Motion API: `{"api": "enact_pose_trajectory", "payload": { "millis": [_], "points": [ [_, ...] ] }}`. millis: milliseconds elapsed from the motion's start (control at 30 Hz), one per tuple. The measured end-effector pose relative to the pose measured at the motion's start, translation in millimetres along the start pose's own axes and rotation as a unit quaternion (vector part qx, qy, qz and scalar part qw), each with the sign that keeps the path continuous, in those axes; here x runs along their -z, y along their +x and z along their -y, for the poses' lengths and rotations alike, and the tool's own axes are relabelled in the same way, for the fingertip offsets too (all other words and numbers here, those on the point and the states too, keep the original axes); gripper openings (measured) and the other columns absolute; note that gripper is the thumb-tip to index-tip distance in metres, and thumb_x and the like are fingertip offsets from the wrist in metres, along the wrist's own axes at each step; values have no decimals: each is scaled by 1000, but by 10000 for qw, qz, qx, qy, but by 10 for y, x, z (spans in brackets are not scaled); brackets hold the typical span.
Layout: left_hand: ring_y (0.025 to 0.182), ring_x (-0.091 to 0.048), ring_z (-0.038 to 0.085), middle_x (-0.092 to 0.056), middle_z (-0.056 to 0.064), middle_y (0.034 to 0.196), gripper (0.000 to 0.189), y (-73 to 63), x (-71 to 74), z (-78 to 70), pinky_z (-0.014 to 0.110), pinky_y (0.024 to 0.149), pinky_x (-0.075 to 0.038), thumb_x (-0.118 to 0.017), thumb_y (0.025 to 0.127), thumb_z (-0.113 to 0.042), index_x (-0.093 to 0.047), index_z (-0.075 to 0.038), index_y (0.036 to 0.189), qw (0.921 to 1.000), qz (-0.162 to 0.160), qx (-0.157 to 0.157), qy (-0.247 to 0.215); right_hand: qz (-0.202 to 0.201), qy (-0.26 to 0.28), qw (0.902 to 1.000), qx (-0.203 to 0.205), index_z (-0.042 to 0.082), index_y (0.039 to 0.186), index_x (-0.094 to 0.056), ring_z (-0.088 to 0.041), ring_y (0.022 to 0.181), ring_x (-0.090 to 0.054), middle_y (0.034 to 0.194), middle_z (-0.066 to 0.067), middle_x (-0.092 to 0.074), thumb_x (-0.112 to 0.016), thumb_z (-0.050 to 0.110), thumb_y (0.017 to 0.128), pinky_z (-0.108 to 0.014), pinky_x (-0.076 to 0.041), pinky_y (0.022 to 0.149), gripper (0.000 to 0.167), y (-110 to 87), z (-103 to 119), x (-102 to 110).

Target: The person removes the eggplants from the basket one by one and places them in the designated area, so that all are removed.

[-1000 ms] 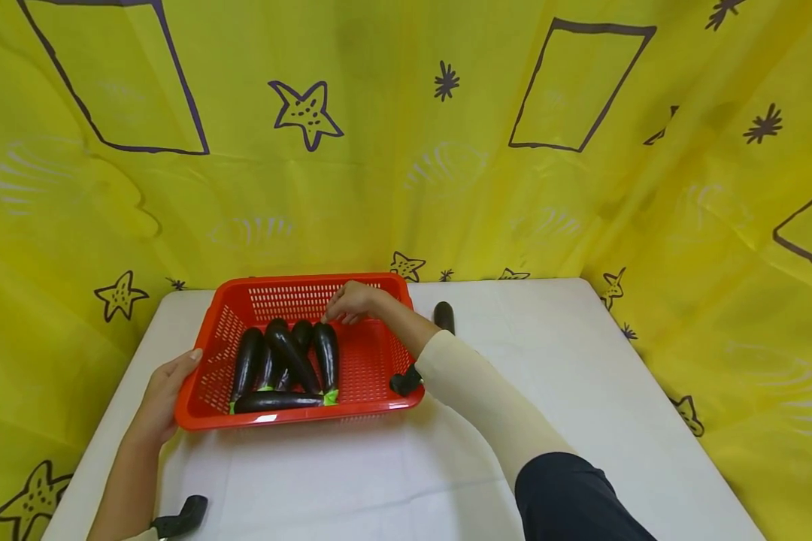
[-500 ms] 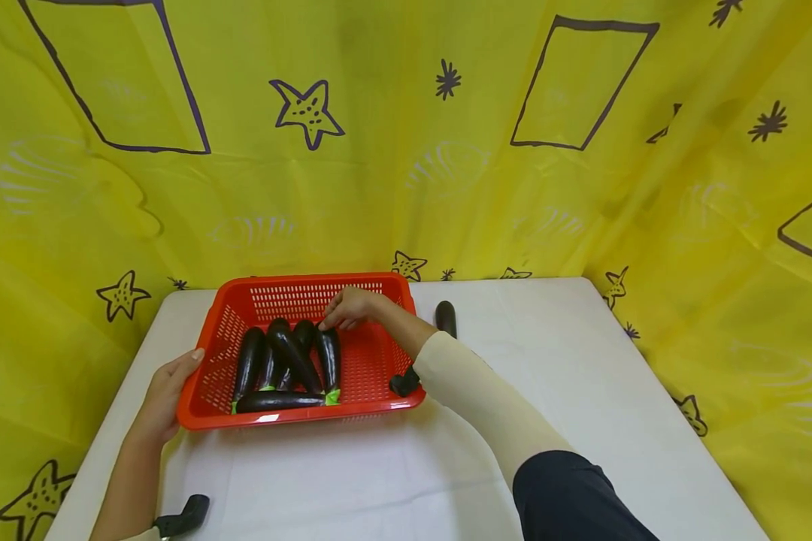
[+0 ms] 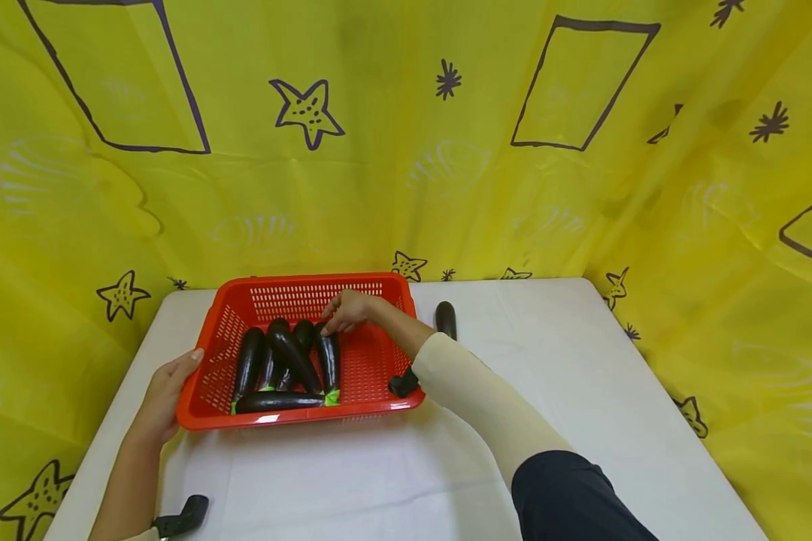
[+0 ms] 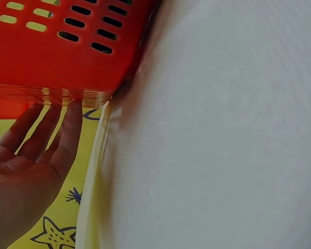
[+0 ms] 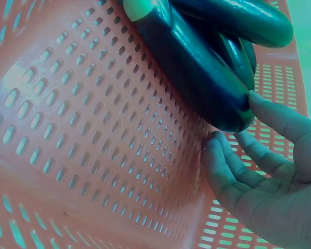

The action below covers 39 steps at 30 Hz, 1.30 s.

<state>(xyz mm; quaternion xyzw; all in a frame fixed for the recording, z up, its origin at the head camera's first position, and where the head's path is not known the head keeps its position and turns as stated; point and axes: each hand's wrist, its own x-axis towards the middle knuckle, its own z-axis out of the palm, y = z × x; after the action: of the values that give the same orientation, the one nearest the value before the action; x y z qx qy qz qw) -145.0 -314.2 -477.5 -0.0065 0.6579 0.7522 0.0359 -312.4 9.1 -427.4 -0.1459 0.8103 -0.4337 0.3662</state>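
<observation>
My left hand (image 3: 165, 392) holds the left rim of a red perforated plastic basket (image 3: 372, 409), thumb on top. In the left wrist view its fingertips touch the basket (image 4: 46, 59) from below. Several dark eggplants (image 3: 246, 364) lie inside, one crosswise along the front. Over the basket's middle, my right hand (image 3: 352, 309) is at the far end of the rightmost eggplant (image 3: 329, 361). The right wrist view has the thumb on one side of that eggplant's rounded end (image 5: 197, 72) and the fingers at the other. Its green stem end points towards the front rim.
Another dark eggplant (image 3: 446, 319) lies on the white tabletop (image 3: 548, 361) to the right of the basket, partly behind the right forearm. A yellow patterned curtain (image 3: 379, 188) closes off the back and sides.
My right hand has come down slightly onto the far end of the rightmost eggplant, its fingers shifting there. The left hand and basket stay in place.
</observation>
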Motion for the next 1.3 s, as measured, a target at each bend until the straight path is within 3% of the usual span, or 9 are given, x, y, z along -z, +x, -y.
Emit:
{"api": "enact_pose_trajectory", "payload": {
  "millis": [333, 567, 733, 833, 1033, 1300],
  "points": [
    [87, -74, 12, -76, -4, 102, 33, 22, -16, 33, 30, 71, -64, -43, 114, -22, -73, -32, 106, 9997, -62, -159, -175, 194, 140, 9997, -15, -11, 124, -69, -30, 105, -72, 109, -17, -75, -77, 0, 95, -40, -58, 97, 32, 22, -5, -37],
    [89, -74, 12, -76, -4, 103, 34, 20, -25, 34, 29, 71, -64, -42, 115, -21, -73, -32, 108, 9996, -23, -208, -208, 428, 441, 9980, -118, -9, 118, -70, -18, 86, -67, 88, -4, -70, -72, -3, 96, -40, -56, 98, 22, -4, 3, -28],
    [90, -75, 12, -76, -5, 104, 29, 19, -12, 38, 30, 72, -64, -42, 115, -23, -70, -29, 112, 9998, -55, -130, -170, 736, 777, 9940, -205, -6, 115, -66, -19, 81, -68, 88, -7, -70, -68, -8, 97, -47, -54, 103, 18, -21, 4, -5],
    [89, -75, 13, -76, -4, 104, 30, 16, -8, 43, 30, 71, -64, -42, 115, -23, -71, -29, 111, 9997, -56, -122, -187, 826, 970, 9915, -263, -4, 114, -64, -22, 80, -70, 91, -12, -70, -68, -11, 95, -53, -54, 103, 21, -28, 6, 7],
    [90, -75, 13, -76, -1, 105, 35, 13, -22, 48, 30, 71, -64, -41, 115, -20, -74, -30, 110, 9992, 58, -286, -284, 786, 1164, 9894, -374, -2, 118, -61, -23, 78, -70, 96, -17, -70, -70, -14, 92, -51, -60, 92, 30, -43, 15, -2],
    [89, -75, 14, -76, -3, 105, 32, 11, -13, 45, 31, 71, -64, -42, 115, -21, -73, -31, 111, 9995, 43, -269, -175, 836, 1344, 9863, -472, -4, 127, -57, -27, 80, -71, 96, -17, -69, -69, -17, 92, -54, -58, 94, 39, -47, 31, -31]
  ]
}}
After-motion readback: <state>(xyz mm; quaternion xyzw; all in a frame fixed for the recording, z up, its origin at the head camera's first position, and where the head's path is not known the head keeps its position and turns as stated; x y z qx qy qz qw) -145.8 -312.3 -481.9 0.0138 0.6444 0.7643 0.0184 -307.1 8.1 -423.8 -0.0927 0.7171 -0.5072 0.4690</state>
